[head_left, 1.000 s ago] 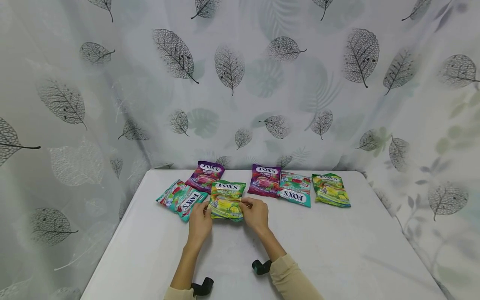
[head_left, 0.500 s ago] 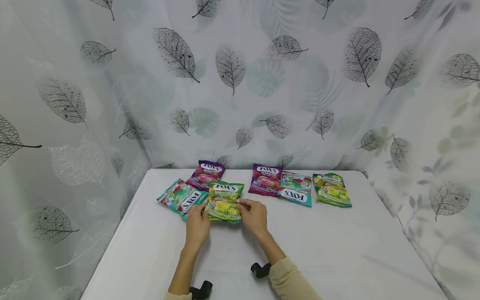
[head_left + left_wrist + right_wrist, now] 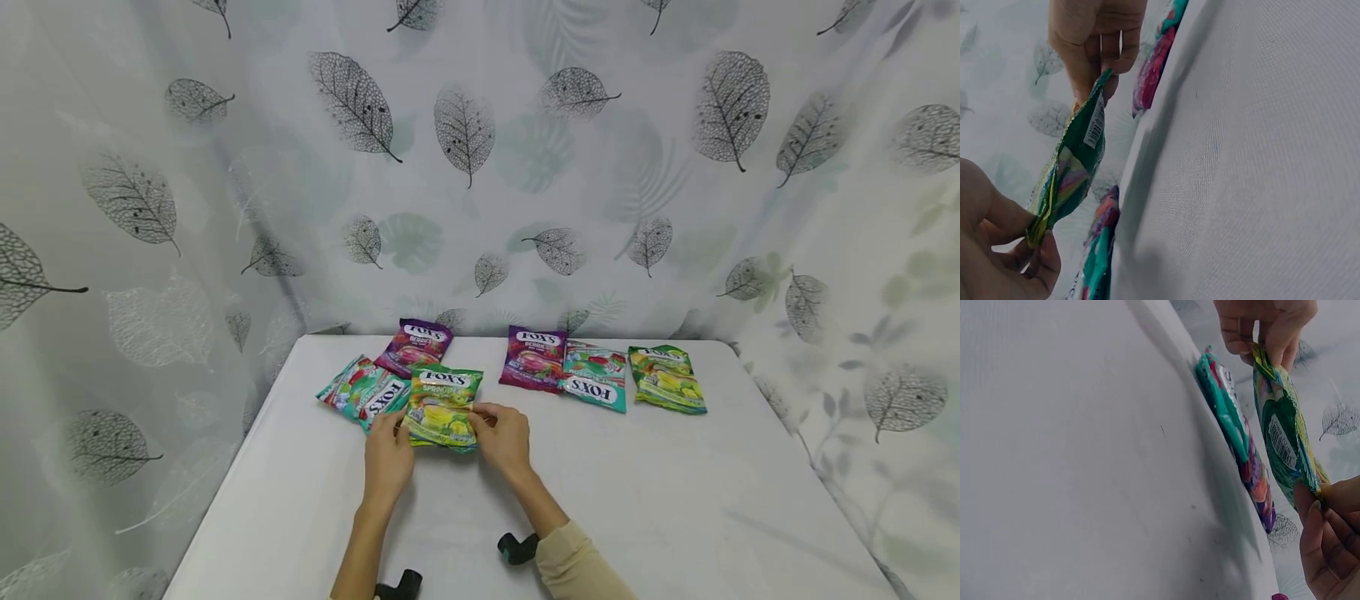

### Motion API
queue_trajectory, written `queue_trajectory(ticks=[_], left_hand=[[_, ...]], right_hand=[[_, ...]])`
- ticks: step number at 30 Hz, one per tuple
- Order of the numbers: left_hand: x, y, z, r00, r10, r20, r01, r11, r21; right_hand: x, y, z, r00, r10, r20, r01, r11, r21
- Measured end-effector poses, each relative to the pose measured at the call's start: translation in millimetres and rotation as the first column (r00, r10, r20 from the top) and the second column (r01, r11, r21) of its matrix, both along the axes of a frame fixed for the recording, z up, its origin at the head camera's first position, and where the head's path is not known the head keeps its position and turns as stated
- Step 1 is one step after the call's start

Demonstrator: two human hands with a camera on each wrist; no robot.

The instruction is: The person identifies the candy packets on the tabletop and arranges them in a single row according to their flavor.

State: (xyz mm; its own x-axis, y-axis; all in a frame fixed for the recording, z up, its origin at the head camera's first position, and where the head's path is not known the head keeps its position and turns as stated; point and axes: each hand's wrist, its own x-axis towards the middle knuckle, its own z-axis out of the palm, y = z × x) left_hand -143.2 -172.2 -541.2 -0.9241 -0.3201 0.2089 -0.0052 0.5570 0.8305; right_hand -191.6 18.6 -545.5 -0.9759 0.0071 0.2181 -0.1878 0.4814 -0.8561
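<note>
A yellow-green candy bag point(image 3: 444, 408) marked FOX'S is held up off the white table between both hands, its printed front facing the head camera. My left hand point(image 3: 388, 458) pinches its left edge between thumb and fingers; my right hand point(image 3: 502, 437) pinches the opposite edge. In the left wrist view the bag's dark green back point(image 3: 1082, 153) shows a barcode, with the left hand point(image 3: 997, 244) at its lower end and the right hand point(image 3: 1097, 28) at its upper end. The right wrist view shows the same bag point(image 3: 1282, 425) clear above the tabletop.
Behind the left hand lie a teal candy bag point(image 3: 363, 392) and a purple one point(image 3: 414, 346). Farther right, another purple bag point(image 3: 533, 358), a teal bag point(image 3: 594, 377) and a yellow-green bag point(image 3: 666, 379) form a row. A leaf-patterned curtain point(image 3: 495, 208) hangs behind the table point(image 3: 675, 500).
Both hands have moved the held bag slightly left and nearer the person. The grip stays on both edges, and the other bags lie as before.
</note>
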Motion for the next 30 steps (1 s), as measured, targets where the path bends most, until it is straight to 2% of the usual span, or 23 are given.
queue_trajectory(ticks=[16, 23, 30], left_hand=[[17.1, -12.0, 0.7, 0.999, 0.024, 0.030, -0.025, 1.000, 0.012], [25.3, -18.0, 0.9, 0.999, 0.052, -0.012, -0.053, 0.999, -0.003], [33.0, -24.7, 0.4, 0.997, 0.071, 0.009, -0.072, 0.997, 0.019]], right_hand=[[11.3, -14, -4.5, 1.000, 0.022, 0.000, -0.022, 0.999, -0.027], [16.8, -21, -5.2, 0.999, 0.031, -0.012, -0.032, 0.998, -0.045], [22.6, -29, -6.7, 0.998, 0.052, -0.017, -0.053, 0.997, -0.052]])
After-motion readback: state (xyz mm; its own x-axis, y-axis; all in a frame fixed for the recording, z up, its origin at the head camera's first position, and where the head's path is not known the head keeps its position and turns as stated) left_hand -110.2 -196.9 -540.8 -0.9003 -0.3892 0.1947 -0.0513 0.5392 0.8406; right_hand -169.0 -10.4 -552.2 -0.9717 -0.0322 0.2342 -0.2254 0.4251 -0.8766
